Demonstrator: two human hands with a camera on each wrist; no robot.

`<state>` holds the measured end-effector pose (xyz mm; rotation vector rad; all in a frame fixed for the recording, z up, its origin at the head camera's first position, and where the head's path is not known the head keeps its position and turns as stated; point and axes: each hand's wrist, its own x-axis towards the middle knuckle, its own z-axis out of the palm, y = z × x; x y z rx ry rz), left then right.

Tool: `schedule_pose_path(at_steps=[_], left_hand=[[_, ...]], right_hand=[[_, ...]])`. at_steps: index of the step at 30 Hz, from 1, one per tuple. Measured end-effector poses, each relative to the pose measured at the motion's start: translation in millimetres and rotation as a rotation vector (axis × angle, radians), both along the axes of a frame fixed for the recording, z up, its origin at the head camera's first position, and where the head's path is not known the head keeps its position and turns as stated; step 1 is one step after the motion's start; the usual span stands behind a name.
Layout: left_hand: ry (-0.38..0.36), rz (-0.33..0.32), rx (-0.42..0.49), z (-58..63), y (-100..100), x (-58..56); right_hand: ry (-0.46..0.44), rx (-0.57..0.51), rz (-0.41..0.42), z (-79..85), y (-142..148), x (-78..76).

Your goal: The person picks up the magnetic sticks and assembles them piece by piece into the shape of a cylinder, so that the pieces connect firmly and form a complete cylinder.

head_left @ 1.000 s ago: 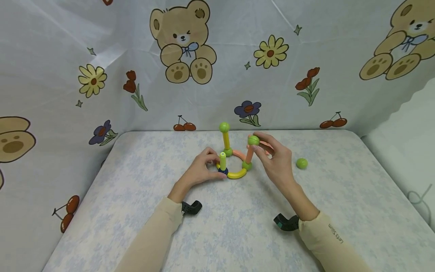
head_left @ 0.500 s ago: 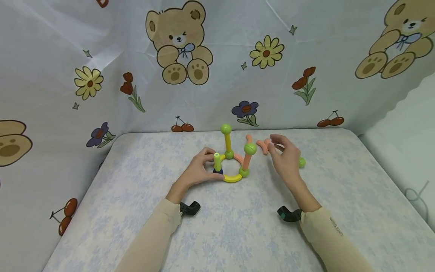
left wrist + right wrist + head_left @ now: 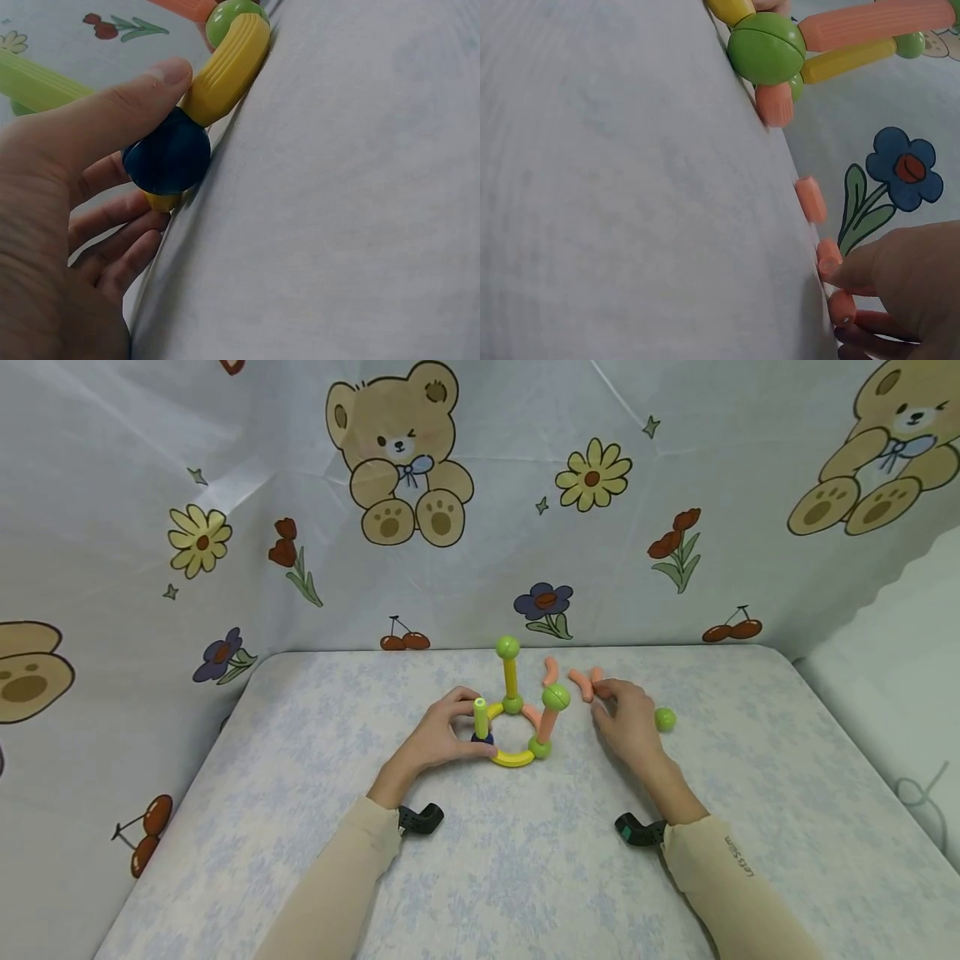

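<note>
The left hand (image 3: 438,735) curls round the dark blue ball (image 3: 169,154) at the left of a toy ring on the tabletop (image 3: 525,860), thumb on the near side and fingers on the far side. Its grip is narrowed to the ball's width, probably to steady the joined pieces; the light green stick (image 3: 481,718) stands upright from that ball, within the curve of the hand.

A yellow curved piece (image 3: 513,760) runs along the near side to a green joint ball (image 3: 539,747), which bears an orange post (image 3: 547,727) topped by another green ball. At the far side stands a yellow post (image 3: 511,679), also ball-topped.

The right hand (image 3: 630,722) is low to the right of the ring, fingers bent, at the right-hand orange piece (image 3: 597,674). Thumb and fingers lie on either side of it in the right wrist view, but I cannot tell whether the grip has closed on it. The middle orange piece (image 3: 581,685) lies just beside, the left one (image 3: 551,671) a little apart.

These three lie near the far edge, where the printed cloth (image 3: 495,510) rises and limits reach beyond. A loose green ball (image 3: 665,719) sits just right of the right hand, well apart from the right edge. The broadest room for moving is on the near side.
</note>
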<state>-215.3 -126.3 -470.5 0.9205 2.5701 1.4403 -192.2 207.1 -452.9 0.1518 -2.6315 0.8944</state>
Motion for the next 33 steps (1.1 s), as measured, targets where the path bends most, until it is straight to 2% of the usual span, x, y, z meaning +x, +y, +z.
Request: schedule_pose_path(at_steps=[4, 8, 15, 21, 24, 28, 30, 33], left_hand=[[-0.007, -0.01, 0.012, 1.0, 1, 0.6], [-0.032, -0.009, 0.02, 1.5, 1, 1.2], [-0.039, -0.02, 0.043, 1.3, 1, 1.6], [-0.03, -0.026, 0.047, 0.7, 2, 1.2], [-0.035, -0.029, 0.051, 1.0, 2, 1.2], [-0.055, -0.032, 0.057, 2.6, 2, 2.4], [-0.071, -0.036, 0.06, 3.1, 2, 2.8], [-0.093, -0.046, 0.068, 3.0, 2, 3.0]], right_hand=[[0.056, 0.067, -0.077, -2.6, 1, 0.6], [0.052, 0.109, -0.141, -3.5, 4, 2.3], [0.039, 0.113, -0.178, -1.8, 3, 0.6], [0.014, 0.06, -0.223, 6.4, 2, 1.1], [0.058, 0.023, -0.206, 15.4, 3, 2.4], [0.11, -0.065, -0.134, 30.2, 1, 4.2], [0.07, -0.149, -0.087, 37.7, -2, 6.1], [-0.06, -0.332, -0.005, 49.7, -7, 9.9]])
